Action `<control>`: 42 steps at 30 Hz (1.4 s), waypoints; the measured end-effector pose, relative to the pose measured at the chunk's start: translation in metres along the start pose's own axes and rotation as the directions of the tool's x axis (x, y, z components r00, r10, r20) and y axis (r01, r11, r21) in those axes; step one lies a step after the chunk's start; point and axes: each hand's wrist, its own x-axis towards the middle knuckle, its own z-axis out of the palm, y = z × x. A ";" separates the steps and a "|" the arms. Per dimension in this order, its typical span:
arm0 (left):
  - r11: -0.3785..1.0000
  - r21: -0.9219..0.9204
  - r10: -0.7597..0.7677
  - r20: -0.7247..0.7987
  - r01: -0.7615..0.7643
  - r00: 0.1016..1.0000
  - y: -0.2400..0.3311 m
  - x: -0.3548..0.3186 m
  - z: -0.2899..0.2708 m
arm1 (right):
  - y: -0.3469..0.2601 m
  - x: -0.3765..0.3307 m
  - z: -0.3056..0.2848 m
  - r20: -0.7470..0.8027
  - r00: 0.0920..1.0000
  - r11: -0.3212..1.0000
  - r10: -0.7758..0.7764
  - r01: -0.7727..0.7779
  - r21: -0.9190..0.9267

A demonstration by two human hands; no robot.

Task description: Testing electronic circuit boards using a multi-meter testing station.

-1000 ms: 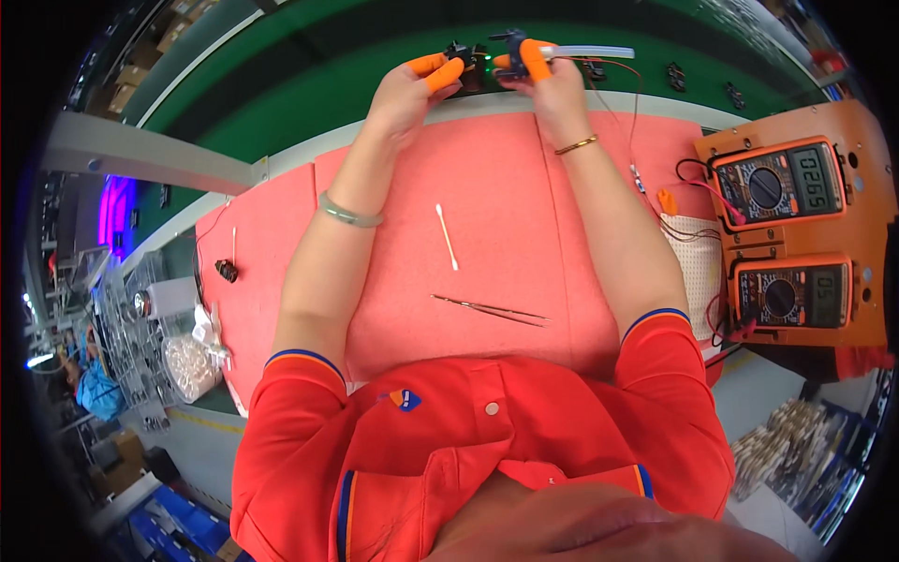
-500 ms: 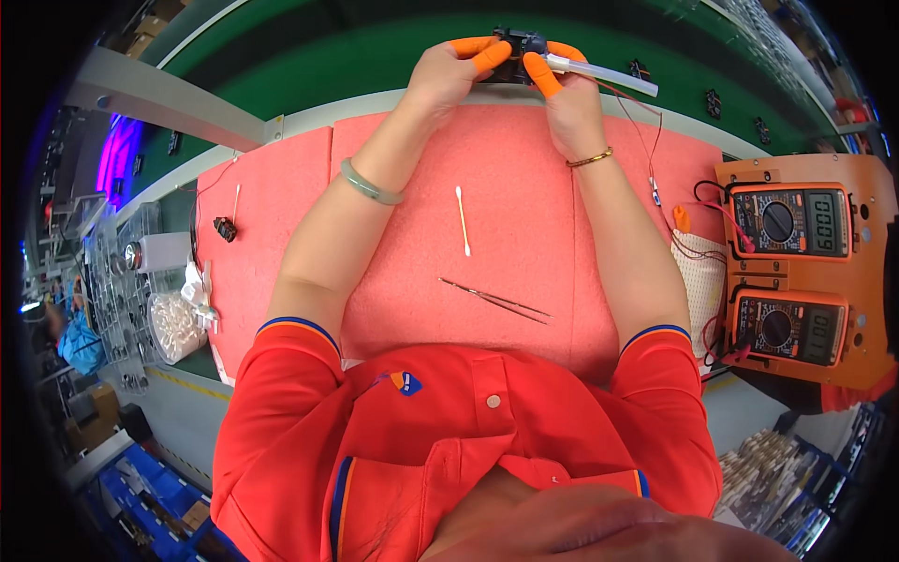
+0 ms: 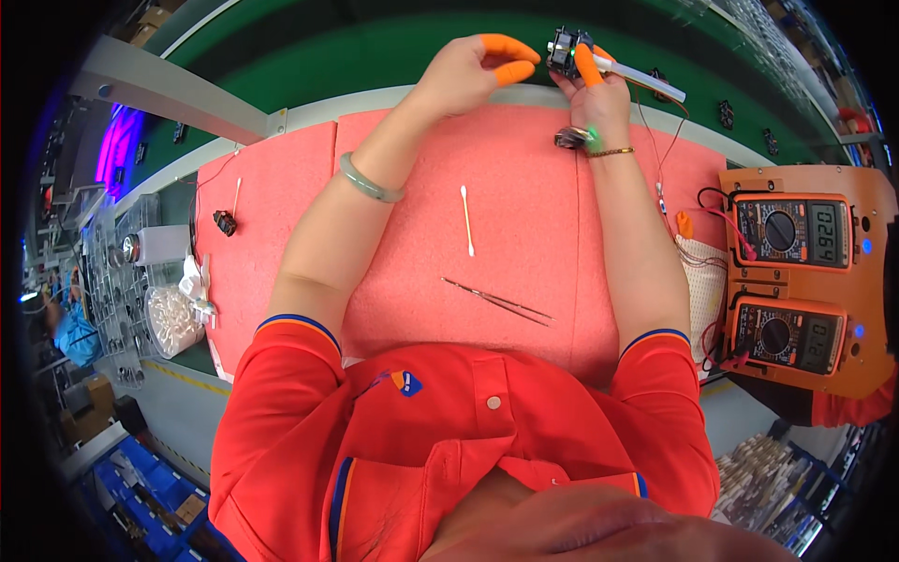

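At the far edge of the pink mat, my right hand (image 3: 604, 98) grips a small black electronic module (image 3: 566, 54) and a white tube-shaped probe (image 3: 646, 79) with thin wires. Below its palm, by the bracelet, a small dark part (image 3: 568, 139) shows beside a green glow; its support is unclear. My left hand (image 3: 478, 75), also wearing orange finger cots, is just left of the module, thumb and forefinger apart, nothing between them. A cotton swab (image 3: 467, 220) and metal tweezers (image 3: 496, 301) lie on the mat (image 3: 412, 253) between my forearms.
Two orange multimeters (image 3: 791, 229) with lit displays stand at right in an orange holder. Several black modules (image 3: 726, 114) sit on the green belt (image 3: 375, 56) beyond the mat. At left are another black module (image 3: 225, 222), a tub of swabs (image 3: 175, 318) and a white bottle (image 3: 161, 247).
My left hand has let go of the module and moved slightly left. My right hand has carried module and probe right. A green glow and small part now show below it; the meter readings differ.
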 end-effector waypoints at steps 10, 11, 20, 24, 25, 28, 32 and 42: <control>0.734 0.402 0.262 0.575 -0.547 0.775 0.006 -0.030 0.037 | -0.003 0.003 -0.001 -0.009 0.999 0.983 0.032 -0.030 0.182; 0.678 0.415 0.291 0.606 -0.606 0.741 0.008 -0.030 0.037 | -0.004 0.004 0.000 -0.021 0.999 0.983 0.035 -0.031 0.181; 0.713 0.470 0.211 0.563 -0.520 0.799 0.008 -0.027 0.044 | -0.008 0.000 0.003 -0.040 0.997 0.985 0.058 -0.051 0.165; 0.939 0.228 0.170 0.337 -0.255 0.926 0.015 -0.022 0.036 | -0.008 0.003 0.003 -0.084 0.994 0.985 0.077 -0.062 0.161; 0.925 0.218 0.227 0.343 -0.313 0.911 0.018 -0.020 0.033 | -0.008 0.004 0.003 -0.091 0.992 0.985 0.085 -0.069 0.161; 0.988 0.110 0.093 0.163 -0.112 0.982 0.028 -0.018 0.025 | -0.008 0.005 -0.002 -0.034 0.997 0.997 0.071 -0.070 0.032; 0.995 0.082 0.051 0.011 -0.052 0.999 0.034 -0.017 0.019 | -0.007 0.004 -0.010 -0.018 0.997 0.997 0.069 -0.069 -0.033; 0.962 0.262 0.105 -0.088 -0.078 0.991 0.014 -0.009 0.005 | 0.001 0.008 -0.012 0.008 0.999 0.995 0.043 -0.043 0.089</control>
